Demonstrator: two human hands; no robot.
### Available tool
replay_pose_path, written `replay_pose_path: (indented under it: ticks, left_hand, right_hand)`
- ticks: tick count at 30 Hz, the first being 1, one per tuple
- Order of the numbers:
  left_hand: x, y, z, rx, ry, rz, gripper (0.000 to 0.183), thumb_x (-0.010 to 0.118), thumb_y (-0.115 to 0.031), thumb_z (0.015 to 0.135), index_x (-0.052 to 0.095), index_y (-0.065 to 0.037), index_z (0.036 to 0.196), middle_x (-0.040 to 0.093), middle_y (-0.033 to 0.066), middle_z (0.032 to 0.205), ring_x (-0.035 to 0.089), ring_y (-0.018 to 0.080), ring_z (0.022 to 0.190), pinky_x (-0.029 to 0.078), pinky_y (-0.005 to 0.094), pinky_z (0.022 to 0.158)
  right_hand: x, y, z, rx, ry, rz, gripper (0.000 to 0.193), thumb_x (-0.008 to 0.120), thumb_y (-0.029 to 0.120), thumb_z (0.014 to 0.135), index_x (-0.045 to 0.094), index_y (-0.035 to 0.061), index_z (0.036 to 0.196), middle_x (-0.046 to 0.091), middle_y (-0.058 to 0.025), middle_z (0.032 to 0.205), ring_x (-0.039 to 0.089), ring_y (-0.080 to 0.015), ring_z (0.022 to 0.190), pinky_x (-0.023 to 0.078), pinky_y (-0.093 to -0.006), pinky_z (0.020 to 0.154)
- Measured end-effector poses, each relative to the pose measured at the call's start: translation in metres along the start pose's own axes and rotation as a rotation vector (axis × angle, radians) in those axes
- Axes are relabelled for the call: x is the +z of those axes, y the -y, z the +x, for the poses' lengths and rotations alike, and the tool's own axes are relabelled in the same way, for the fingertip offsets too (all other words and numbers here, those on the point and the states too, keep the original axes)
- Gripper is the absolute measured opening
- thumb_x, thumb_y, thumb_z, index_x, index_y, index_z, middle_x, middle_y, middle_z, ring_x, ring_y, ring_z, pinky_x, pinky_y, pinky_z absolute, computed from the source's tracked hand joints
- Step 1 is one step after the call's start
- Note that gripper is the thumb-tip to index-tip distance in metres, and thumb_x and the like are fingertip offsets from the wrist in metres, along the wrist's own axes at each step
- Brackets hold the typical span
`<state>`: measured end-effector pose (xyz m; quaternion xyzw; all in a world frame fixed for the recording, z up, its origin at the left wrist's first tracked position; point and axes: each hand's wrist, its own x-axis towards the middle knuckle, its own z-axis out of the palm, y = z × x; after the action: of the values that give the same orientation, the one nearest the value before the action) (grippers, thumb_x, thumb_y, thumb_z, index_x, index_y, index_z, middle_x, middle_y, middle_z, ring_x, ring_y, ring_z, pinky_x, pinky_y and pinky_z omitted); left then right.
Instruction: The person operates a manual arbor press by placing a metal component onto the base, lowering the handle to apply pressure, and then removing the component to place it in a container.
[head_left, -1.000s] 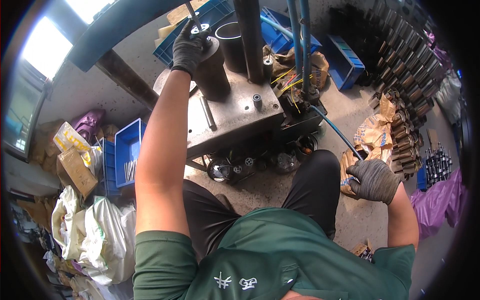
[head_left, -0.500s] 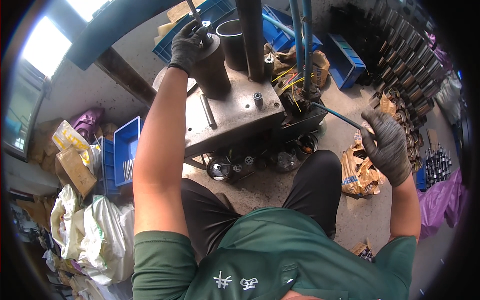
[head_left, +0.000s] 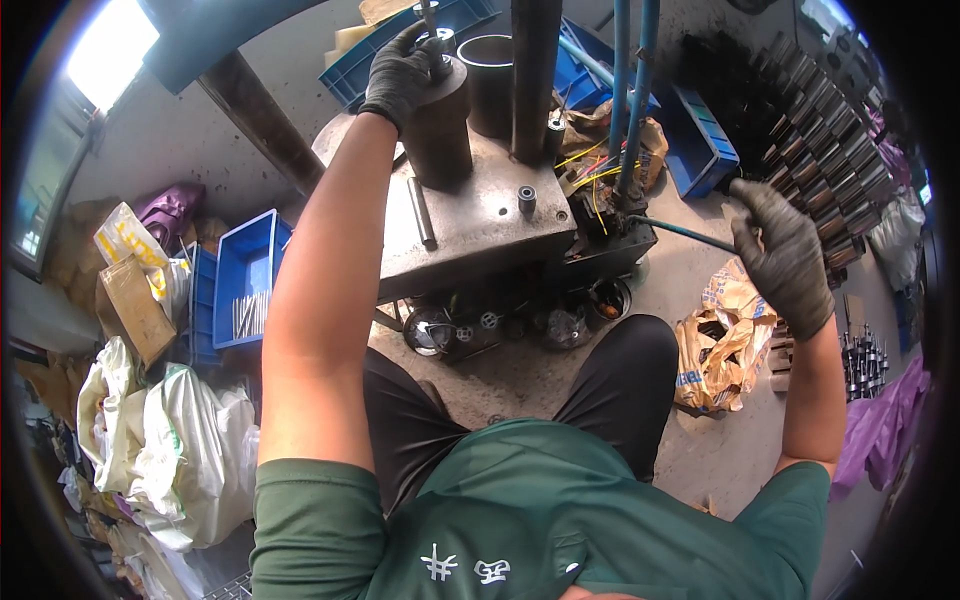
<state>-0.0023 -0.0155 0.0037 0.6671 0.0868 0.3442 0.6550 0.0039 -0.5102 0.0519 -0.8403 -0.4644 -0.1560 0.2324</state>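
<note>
My left hand (head_left: 398, 78), in a dark glove, reaches up to the top of a thick dark metal cylinder (head_left: 440, 140) on the steel machine table (head_left: 480, 225). Its fingers close round a slim metal shaft (head_left: 428, 20) standing above the cylinder; the fingers hide part of the shaft. At the right, my gloved right hand (head_left: 788, 255) is at the end of a blue-green lever (head_left: 685, 232), its fingers loosely curled and the grip partly hidden. A loose metal rod (head_left: 421, 212) lies on the table, and a small ringed metal part (head_left: 526, 198) stands near its right edge.
Behind the cylinder stand a wide open tube (head_left: 486, 55) and a dark column (head_left: 528, 90). Coloured wires and blue pipes (head_left: 640, 80) rise beside the table. A blue crate (head_left: 248, 260) holds rods at left. A torn brown bag (head_left: 722, 350) lies below the lever; metal tubes (head_left: 820, 140) are stacked at right.
The view has shifted slightly, so the table appears further right. My right hand sits higher against the lever, with its fingers looser. My left hand stays at the shaft on the cylinder.
</note>
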Motion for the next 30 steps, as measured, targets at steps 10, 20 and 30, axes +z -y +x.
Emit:
replay_pose_path:
  ticks: [10,20,30]
  left_hand:
    - [0.002,0.004,0.005,-0.021,-0.011,-0.012,0.042,0.060,0.005,0.101,0.059,-0.004,0.142,0.071,0.0085,0.097,0.063,0.0121,0.075,0.055,0.0253,0.061]
    - [0.000,0.011,0.011,-0.057,-0.028,-0.061,0.038,0.066,-0.002,0.100,0.064,-0.005,0.137,0.073,0.0078,0.098,0.067,0.0133,0.079,0.058,0.0267,0.068]
    - [-0.006,0.018,0.014,-0.041,0.014,-0.127,0.033,0.069,-0.008,0.099,0.068,-0.004,0.132,0.075,0.0062,0.102,0.070,0.0140,0.082,0.061,0.0281,0.076]
  right_hand:
    - [0.025,0.020,-0.137,0.047,0.700,-0.189,0.024,0.072,0.029,0.085,0.070,0.0059,0.085,0.066,-0.0182,0.073,0.067,-0.0392,0.069,0.054,-0.0511,0.066]
    - [0.009,0.029,-0.105,0.025,0.457,-0.088,0.024,0.069,0.020,0.085,0.071,0.0053,0.104,0.070,-0.0167,0.085,0.069,-0.0370,0.078,0.055,-0.0473,0.071]
    - [0.011,0.016,-0.113,0.065,0.687,-0.083,0.031,0.070,0.027,0.085,0.073,0.0049,0.108,0.071,-0.0172,0.080,0.071,-0.0369,0.076,0.057,-0.0476,0.071]
